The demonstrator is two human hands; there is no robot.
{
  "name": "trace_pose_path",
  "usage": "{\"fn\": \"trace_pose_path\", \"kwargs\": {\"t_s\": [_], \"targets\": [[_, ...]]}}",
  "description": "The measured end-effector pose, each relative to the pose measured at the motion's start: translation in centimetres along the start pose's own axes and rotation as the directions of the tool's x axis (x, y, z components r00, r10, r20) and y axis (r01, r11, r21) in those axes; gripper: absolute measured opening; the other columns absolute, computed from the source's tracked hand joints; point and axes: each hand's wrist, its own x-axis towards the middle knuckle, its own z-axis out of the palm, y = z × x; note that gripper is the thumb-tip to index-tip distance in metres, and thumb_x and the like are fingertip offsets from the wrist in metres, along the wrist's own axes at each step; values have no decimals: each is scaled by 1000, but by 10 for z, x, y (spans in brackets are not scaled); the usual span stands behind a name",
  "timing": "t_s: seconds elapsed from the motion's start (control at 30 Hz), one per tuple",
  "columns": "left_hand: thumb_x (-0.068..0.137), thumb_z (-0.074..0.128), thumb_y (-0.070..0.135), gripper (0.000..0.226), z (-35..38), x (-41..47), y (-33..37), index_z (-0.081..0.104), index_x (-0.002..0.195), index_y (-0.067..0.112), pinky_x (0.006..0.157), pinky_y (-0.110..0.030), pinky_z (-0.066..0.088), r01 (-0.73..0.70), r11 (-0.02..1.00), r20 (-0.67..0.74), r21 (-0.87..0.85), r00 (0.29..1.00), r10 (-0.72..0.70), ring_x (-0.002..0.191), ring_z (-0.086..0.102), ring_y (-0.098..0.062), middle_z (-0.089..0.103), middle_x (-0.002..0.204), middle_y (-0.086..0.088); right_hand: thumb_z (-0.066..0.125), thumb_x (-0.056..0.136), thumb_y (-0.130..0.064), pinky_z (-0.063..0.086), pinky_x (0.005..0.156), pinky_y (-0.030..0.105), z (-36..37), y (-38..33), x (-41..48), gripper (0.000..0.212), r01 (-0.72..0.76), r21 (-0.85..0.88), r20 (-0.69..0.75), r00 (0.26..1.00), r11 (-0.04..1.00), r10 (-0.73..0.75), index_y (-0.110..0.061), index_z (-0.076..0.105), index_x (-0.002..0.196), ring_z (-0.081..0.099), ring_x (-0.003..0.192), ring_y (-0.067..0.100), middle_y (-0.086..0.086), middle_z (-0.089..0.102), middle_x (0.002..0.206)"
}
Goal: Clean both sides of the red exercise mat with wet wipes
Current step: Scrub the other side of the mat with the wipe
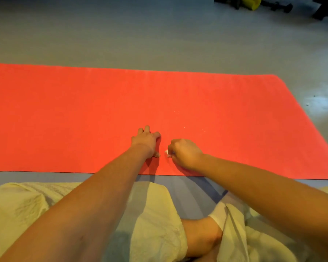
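Crumpled white wipe [166, 152] in fisted right hand [185, 154] on flat red mat [83, 110]

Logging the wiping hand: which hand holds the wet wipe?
The right hand: its fingers curl round a small white wipe on the red mat. The left hand rests spread on the mat, holding nothing.
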Motion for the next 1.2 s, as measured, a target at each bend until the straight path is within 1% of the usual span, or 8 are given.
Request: {"fn": "trace_pose_path", "kwargs": {"t_s": [0.13,0.3,0.47,0.57,0.8,0.93,1.07,1.2], "targets": [[76,89,48,69,-4,6,0,54,135,36,96,-51,50,-6,1000,-45,-6,999,6,133,37,-32,39,137,-7,61,89,-19,42,66,36,-3,3,27,17,-105,-24,-50,993,994,104,-15,74,99,65,93,37,9,65,100],[80,87,34,46,-6,29,1,62,119,24,101,-48,48,-82,991,-154,-105,986,66,138,40,-30,43,147,-6,57,91,-17,43,59,36,11,-6,-22,15,97,-15,11,995,995,-97,-14,71,91,63,85,35,8,62,93],[57,99,47,106,-20,56,-6,47,145,21,119,-47,37,-80,992,-78,-100,994,72,150,31,-31,33,161,-9,58,89,-15,43,62,38,10,-6,-29,13,118,-28,100,988,993,-114,-15,70,94,62,89,33,7,61,95],[59,97,54,133,-28,65,-8,22,164,23,126,-43,26,-71,996,19,-46,997,72,158,17,-32,15,171,-13,57,93,-23,38,65,35,1,9,15,19,20,-35,-5,1000,999,-20,-20,73,102,63,96,33,6,63,101],[57,95,62,111,-44,73,-2,46,151,28,109,-44,47,-45,997,48,62,998,42,140,43,-33,42,150,-6,60,86,-13,48,64,37,-9,55,112,17,-224,-68,-131,968,972,214,-16,74,96,66,90,35,7,65,97],[63,93,58,98,-52,77,1,51,146,29,104,-42,46,-39,998,-16,58,999,40,133,46,-33,47,140,-7,61,87,-14,36,58,35,-3,45,94,9,-87,-144,-115,991,986,70,-14,69,92,64,88,33,7,62,92],[53,97,57,112,-50,85,-1,44,146,25,108,-48,46,-42,998,-31,45,999,44,136,41,-34,43,142,-9,75,75,-12,33,49,32,12,38,58,12,53,-166,-40,997,985,-60,-16,64,77,62,75,29,3,56,78],[50,99,56,144,-51,93,-4,18,164,24,122,-49,34,-74,997,12,37,997,73,154,21,-35,22,165,-13,65,85,-17,32,54,33,5,47,77,4,10,-147,-98,995,989,-25,-16,69,84,63,83,31,4,59,84]]}}
